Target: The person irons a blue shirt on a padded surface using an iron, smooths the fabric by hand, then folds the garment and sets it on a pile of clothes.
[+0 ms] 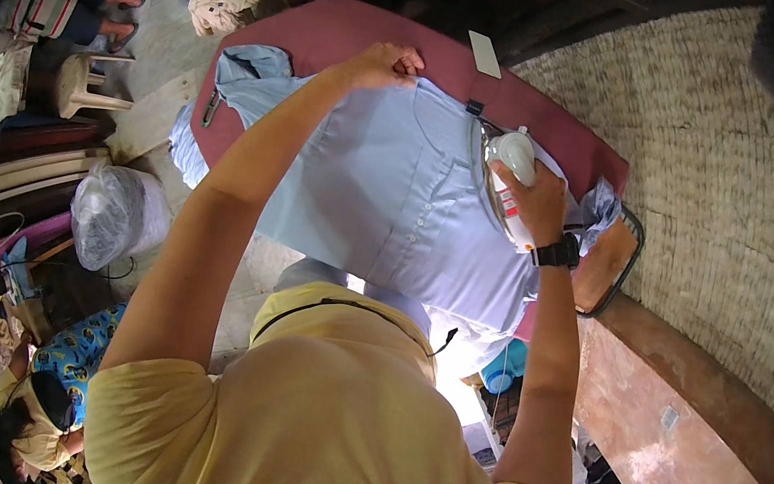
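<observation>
A light blue buttoned shirt lies spread over a padded board with a dark red cover. My left hand is at the shirt's far edge, fingers curled closed on the cloth there. On the right part of the shirt stands a white and grey steam iron. My right hand is wrapped round its handle, a black watch on the wrist. The iron's soleplate is mostly hidden beneath it. One sleeve lies bunched at the board's left end.
A pale flat card lies at the board's far edge. Right of the board is a black-framed rest. A plastic-wrapped bundle and a stool stand to the left. Another person sits at the lower left.
</observation>
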`<state>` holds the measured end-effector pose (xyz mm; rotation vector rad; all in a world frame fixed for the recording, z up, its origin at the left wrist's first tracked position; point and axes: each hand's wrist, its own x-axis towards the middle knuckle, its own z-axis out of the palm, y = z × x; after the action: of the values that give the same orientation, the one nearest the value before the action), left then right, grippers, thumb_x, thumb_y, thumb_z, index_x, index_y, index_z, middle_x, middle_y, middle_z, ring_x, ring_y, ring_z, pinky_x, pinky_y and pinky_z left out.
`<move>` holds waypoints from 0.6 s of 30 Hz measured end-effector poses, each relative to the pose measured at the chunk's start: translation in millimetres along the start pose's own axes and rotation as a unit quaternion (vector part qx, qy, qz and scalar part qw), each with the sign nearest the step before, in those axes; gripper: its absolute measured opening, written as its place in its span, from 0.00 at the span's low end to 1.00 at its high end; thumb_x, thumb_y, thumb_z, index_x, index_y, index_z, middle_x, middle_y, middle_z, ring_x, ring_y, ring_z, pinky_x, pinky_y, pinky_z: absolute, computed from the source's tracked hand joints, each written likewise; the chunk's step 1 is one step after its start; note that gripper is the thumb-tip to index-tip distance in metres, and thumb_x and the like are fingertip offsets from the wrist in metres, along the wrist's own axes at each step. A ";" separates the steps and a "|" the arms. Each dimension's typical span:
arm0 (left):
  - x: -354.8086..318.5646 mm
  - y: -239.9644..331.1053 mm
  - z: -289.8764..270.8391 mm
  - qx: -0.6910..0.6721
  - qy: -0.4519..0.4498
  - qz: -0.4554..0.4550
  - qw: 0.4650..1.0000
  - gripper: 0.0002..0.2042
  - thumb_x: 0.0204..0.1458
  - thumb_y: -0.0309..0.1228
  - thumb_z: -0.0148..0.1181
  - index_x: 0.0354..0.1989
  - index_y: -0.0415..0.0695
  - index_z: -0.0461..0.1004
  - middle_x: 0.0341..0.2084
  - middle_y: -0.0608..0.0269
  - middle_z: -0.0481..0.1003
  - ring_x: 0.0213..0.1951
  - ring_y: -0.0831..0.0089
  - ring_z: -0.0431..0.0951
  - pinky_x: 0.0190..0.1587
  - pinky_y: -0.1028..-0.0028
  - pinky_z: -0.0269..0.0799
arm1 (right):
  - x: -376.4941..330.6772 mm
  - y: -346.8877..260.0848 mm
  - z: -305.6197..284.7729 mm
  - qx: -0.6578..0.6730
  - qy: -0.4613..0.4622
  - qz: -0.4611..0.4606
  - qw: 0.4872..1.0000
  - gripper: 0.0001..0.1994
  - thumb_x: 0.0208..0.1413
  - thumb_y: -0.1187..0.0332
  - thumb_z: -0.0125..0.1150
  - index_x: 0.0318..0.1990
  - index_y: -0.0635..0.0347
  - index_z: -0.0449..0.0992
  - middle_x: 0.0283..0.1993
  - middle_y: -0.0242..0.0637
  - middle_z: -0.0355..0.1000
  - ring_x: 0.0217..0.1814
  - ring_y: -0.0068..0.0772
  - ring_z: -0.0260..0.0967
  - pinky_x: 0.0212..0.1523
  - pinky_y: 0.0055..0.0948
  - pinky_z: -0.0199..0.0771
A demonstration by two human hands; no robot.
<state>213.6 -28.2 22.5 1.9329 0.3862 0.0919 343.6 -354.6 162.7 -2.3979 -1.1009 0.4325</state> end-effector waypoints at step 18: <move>-67.2 -1.9 -63.0 0.309 0.047 -0.082 0.946 0.15 0.50 0.45 0.65 0.33 0.45 0.79 0.26 0.58 0.79 0.30 0.59 0.80 0.35 0.62 0.74 | 30.6 -157.9 106.2 0.033 0.043 0.142 0.988 0.28 0.57 0.45 0.58 0.37 0.70 0.72 0.34 0.62 0.76 0.38 0.62 0.77 0.39 0.52 0.77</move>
<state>134.5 7.7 53.1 2.5087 0.6997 -0.0551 215.2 -211.2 154.2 -2.4961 -0.6966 0.4462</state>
